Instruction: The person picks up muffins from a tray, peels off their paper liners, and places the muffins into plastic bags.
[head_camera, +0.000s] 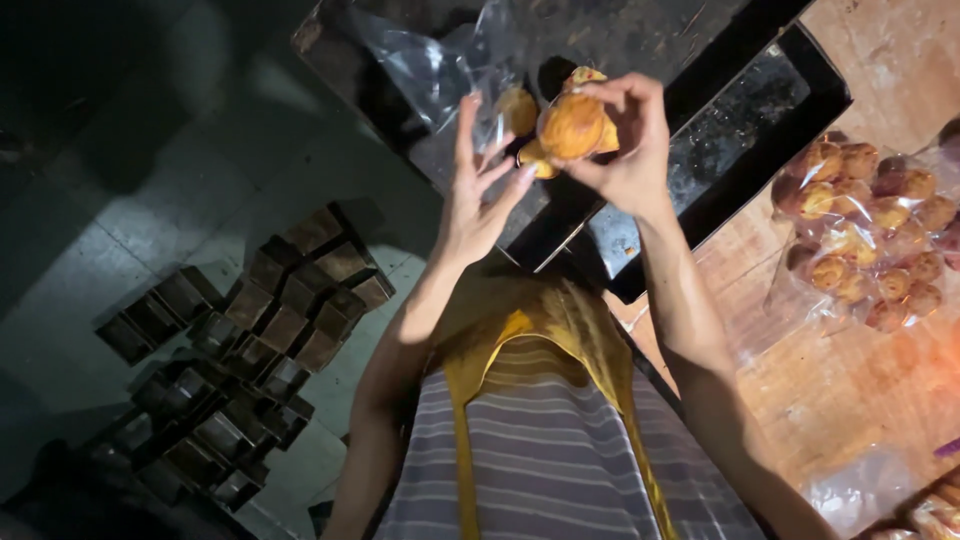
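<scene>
left hand (478, 190): raised, fingers spread, palm open | right hand (620, 135): raised, fingers curled in a pinch | both forearms extended forward, hands close together

We are looking at a small bakery workroom: bagged golden muffins (868, 232) are lying at the right edge of a wooden table (850, 380), blackened baking trays (740, 120) are sitting alongside, and dark metal moulds (250, 340) are crowding the floor.

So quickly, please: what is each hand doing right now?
Left hand: open, fingers spread, touching the clear plastic bag.
Right hand: closed on a round golden pastry.
</scene>
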